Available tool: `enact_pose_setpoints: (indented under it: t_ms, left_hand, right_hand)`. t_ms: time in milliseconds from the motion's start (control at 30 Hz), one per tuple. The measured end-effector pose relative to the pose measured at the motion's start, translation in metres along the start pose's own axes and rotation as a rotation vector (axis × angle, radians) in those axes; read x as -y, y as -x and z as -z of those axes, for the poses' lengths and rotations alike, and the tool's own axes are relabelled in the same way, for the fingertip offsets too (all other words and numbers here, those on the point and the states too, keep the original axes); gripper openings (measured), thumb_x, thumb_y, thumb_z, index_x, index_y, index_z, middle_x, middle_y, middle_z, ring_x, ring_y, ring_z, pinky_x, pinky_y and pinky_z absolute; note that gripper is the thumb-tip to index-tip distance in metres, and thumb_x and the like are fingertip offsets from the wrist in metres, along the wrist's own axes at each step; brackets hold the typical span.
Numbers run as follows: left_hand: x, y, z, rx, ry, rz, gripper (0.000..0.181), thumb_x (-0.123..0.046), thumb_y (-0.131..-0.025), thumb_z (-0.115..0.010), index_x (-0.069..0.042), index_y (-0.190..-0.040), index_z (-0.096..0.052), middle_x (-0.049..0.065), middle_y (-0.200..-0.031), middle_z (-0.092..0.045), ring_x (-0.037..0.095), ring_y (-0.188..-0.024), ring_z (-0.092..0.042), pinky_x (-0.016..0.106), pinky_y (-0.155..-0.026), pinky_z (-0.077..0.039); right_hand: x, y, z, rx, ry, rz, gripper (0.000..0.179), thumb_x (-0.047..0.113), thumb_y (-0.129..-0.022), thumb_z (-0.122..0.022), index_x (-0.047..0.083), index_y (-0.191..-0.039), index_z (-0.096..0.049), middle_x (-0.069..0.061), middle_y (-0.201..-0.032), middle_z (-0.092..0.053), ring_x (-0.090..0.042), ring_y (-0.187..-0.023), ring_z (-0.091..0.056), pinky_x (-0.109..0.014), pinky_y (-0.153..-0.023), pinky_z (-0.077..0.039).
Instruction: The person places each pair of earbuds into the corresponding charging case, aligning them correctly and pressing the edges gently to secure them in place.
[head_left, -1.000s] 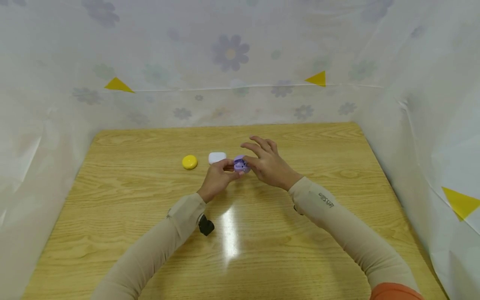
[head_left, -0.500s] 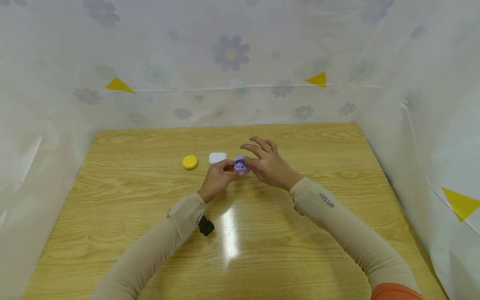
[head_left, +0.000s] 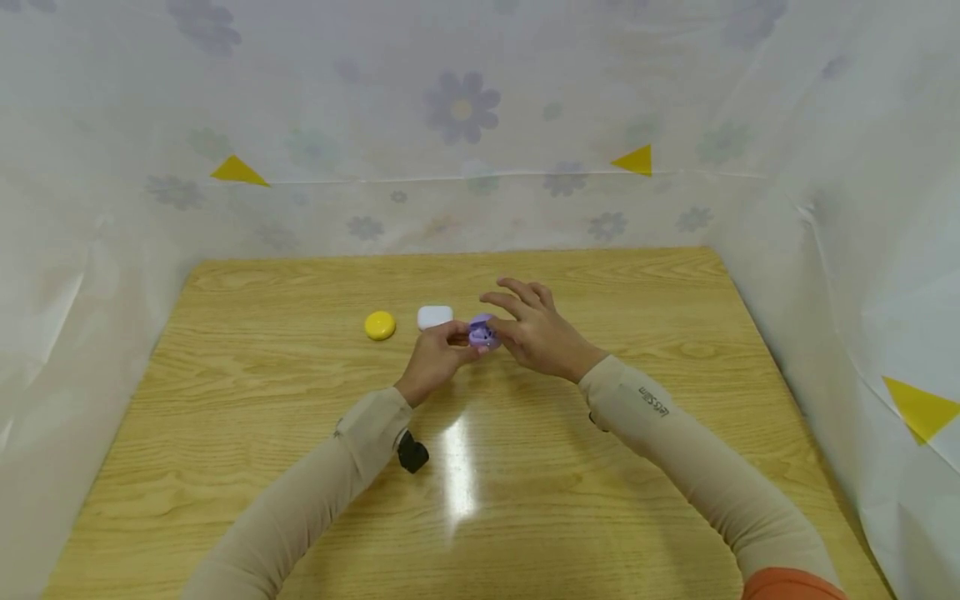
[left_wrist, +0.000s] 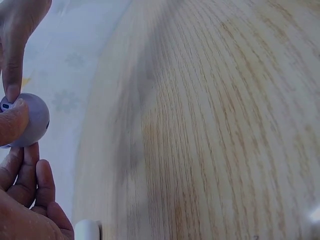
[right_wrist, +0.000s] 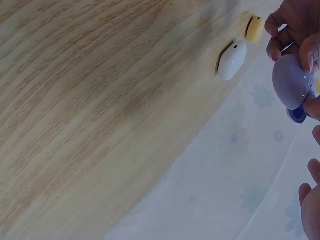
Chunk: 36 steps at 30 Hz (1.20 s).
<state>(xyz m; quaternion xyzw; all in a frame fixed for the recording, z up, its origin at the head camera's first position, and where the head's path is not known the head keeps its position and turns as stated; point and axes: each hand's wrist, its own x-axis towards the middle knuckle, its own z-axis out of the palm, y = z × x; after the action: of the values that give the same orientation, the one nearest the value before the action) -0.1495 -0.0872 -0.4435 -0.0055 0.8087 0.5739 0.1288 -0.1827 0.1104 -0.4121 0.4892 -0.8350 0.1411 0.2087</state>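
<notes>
A round purple earbud case (head_left: 480,336) is held above the table with its lid raised; small dark spots show inside. My left hand (head_left: 435,362) grips it from the left, thumb on the near side and fingers behind. From the right comes my right hand (head_left: 543,333), its thumb at the case's opening and the other fingers spread and raised apart from it. In the right wrist view, the smooth shell of the purple case (right_wrist: 289,82) faces the camera, a fingertip at its lower edge. The left wrist view has the case (left_wrist: 37,120) between both hands' fingers.
A white earbud case (head_left: 435,316) lies just behind the left hand's fingers. Left of it is a round yellow case (head_left: 380,325). Both rest on the wooden table (head_left: 300,333). Pale flowered sheeting (head_left: 525,217) hangs around the table's back and sides.
Almost nothing moves; both hands keep their places at the purple case. The right hand's raised fingers dip very slightly.
</notes>
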Motion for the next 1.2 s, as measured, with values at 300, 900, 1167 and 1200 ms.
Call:
enact_pose_setpoints:
  t_ms: [300,900,1167,1200]
  left_hand:
    - [-0.0002,0.0004,-0.0001,-0.004,-0.004,-0.008,0.035,-0.021,-0.084,-0.073,-0.006,-0.115,-0.064,0.013,-0.114,-0.068,0.026,-0.108,-0.064,0.035,-0.087,-0.055]
    - [0.0001,-0.0002,-0.0006,-0.007,-0.012,-0.009,0.036,-0.021,-0.084,-0.073,-0.005,-0.116,-0.064,0.012,-0.114,-0.068,0.026,-0.109,-0.063,0.035,-0.088,-0.054]
    - [0.0013,-0.0012,-0.0006,-0.005,-0.010,-0.009,0.037,-0.021,-0.084,-0.073,-0.006,-0.117,-0.064,0.012,-0.114,-0.068,0.026,-0.110,-0.063,0.036,-0.089,-0.054]
    - [0.0013,-0.0013,-0.0007,-0.005,-0.008,-0.009,0.037,-0.020,-0.084,-0.073,-0.006,-0.117,-0.064,0.012,-0.114,-0.068,0.026,-0.110,-0.063,0.036,-0.089,-0.054]
  right_hand:
    - [-0.0012,-0.0008,0.0021,0.027,0.008,0.015,0.015,0.014,-0.085,-0.072,0.014,-0.100,-0.072,-0.009,-0.130,-0.058,-0.035,-0.131,-0.043,-0.056,-0.098,-0.038]
    - [-0.0029,-0.0006,0.0027,0.064,0.025,0.039,0.018,0.010,-0.084,-0.072,0.014,-0.102,-0.072,-0.009,-0.131,-0.058,-0.038,-0.128,-0.047,-0.056,-0.095,-0.040]
    - [-0.0035,0.0001,0.0020,0.076,0.026,0.046,0.019,0.010,-0.084,-0.072,0.013,-0.102,-0.072,-0.008,-0.130,-0.059,-0.037,-0.128,-0.047,-0.056,-0.095,-0.040]
    - [-0.0034,0.0001,0.0020,0.080,0.024,0.045,0.019,0.010,-0.084,-0.072,0.013,-0.102,-0.072,-0.008,-0.130,-0.059,-0.037,-0.128,-0.047,-0.056,-0.095,-0.040]
